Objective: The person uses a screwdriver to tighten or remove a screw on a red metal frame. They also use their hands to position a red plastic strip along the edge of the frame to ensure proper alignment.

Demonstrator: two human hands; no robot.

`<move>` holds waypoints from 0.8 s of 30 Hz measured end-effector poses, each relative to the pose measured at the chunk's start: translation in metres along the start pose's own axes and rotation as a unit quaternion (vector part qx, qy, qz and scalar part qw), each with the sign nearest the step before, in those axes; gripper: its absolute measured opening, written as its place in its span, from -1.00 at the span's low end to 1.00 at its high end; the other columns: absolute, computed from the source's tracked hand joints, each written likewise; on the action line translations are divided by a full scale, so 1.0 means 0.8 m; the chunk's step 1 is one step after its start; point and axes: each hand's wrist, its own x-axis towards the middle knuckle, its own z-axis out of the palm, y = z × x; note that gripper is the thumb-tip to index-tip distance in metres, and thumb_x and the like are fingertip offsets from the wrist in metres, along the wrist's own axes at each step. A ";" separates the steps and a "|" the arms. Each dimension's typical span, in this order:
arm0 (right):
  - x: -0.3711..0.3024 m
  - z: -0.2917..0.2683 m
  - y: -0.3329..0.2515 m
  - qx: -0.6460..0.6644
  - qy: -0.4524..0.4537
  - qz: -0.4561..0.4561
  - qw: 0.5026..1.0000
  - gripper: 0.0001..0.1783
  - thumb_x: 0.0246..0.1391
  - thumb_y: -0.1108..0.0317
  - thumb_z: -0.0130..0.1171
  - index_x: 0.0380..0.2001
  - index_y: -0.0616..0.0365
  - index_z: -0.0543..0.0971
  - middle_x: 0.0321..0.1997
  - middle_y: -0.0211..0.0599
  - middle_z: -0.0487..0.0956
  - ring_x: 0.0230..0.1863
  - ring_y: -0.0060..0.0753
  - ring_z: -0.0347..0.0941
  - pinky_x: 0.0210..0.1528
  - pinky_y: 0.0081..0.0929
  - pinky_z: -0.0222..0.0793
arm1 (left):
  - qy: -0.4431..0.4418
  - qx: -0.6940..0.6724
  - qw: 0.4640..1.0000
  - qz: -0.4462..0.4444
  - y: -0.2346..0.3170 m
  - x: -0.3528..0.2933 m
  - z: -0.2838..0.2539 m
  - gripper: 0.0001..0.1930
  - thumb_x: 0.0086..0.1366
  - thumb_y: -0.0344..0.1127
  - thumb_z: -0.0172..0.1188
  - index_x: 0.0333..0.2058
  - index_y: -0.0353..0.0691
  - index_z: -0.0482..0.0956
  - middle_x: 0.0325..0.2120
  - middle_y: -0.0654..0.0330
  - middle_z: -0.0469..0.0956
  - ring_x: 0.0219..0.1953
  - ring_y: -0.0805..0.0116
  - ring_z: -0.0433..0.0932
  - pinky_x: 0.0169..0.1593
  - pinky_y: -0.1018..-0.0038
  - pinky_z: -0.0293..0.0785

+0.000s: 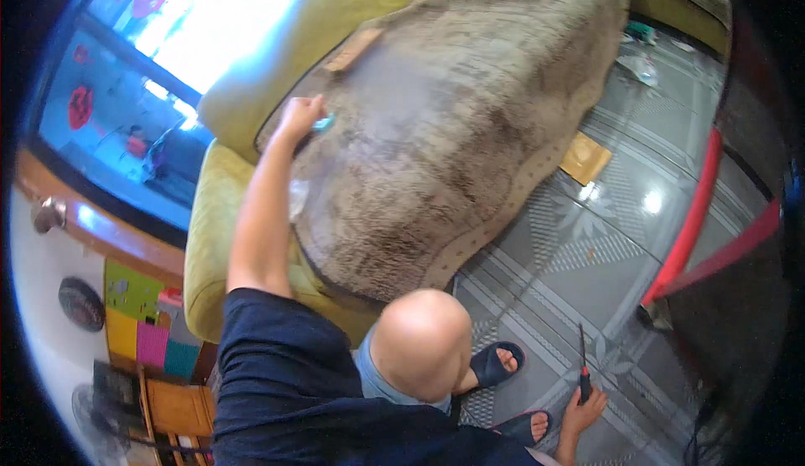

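Observation:
My left hand (pixel 300 117) reaches far out over the sofa, its fingers closed. A small teal object (pixel 324 122) shows right at the fingertips; its kind is too blurred to tell. Beneath lies a brown, worn-looking throw (pixel 436 147) spread over the seat. Low at the right, my right hand (pixel 583 413) grips a screwdriver (pixel 584 386) by its dark handle. Its long thin shaft points up and away from me, over the tiled floor.
Beyond my left hand a brown flat piece (pixel 354 50) rests on the throw, by the green sofa (pixel 277 51). A yellow-brown packet (pixel 585 158) and a clear plastic piece (pixel 644 69) lie on the grey tiles. A red-edged frame (pixel 698 214) stands at right.

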 end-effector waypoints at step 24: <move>-0.005 -0.164 0.018 0.383 -0.028 0.417 0.824 -0.64 0.01 0.10 0.10 -0.37 0.23 0.47 -0.68 -0.53 0.33 -0.74 -0.71 0.23 -0.74 -0.68 0.19 | -0.555 0.130 0.494 0.656 0.453 -0.355 0.312 -0.76 0.13 -0.25 -0.02 -0.43 -0.29 0.54 -0.50 -0.06 0.51 -0.38 -0.02 0.50 -0.29 0.25 0.41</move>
